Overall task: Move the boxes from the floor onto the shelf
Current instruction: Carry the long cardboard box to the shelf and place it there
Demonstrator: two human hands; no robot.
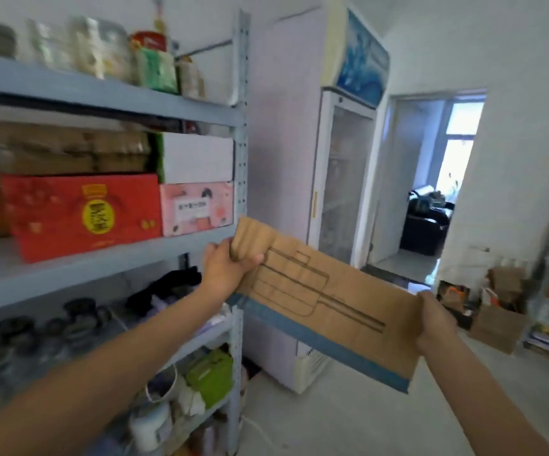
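**A:** Item one: flat cardboard box (329, 301), brown, pan outline printed on its face, blue band along the lower edge. Location?

**B:** Off the floor, in the air, held across the person's front. It is tilted. The end at ten o'clock is higher, just beside the shelf post (242, 179). The end at four o'clock is low, out in the room.

**A:** Grips?

**B:** Left hand (230, 264) clasps the high end, thumb on the printed face, fingers behind. Right hand (434, 320) is wrapped round the edge of the low end. Both firm, I'd judge.

**A:** Item two: grey metal shelf (69, 281). Stock on the middle tier?

**B:** Red box (82, 215) at nine o'clock of the carried box, pink box (197, 207) to its right, white box (197, 158) on top of the pink. Little gap that I can see.

**A:** Hazards?

**B:** The high corner may strike the post on the way in. Pushed into that tier, the box could shove the pink box back or jam. It is long and held only at its ends, so a slack grip would let it twist and drop.

**A:** Other stock?

**B:** More cardboard boxes (497, 327) on the floor at three o'clock, by the far wall.
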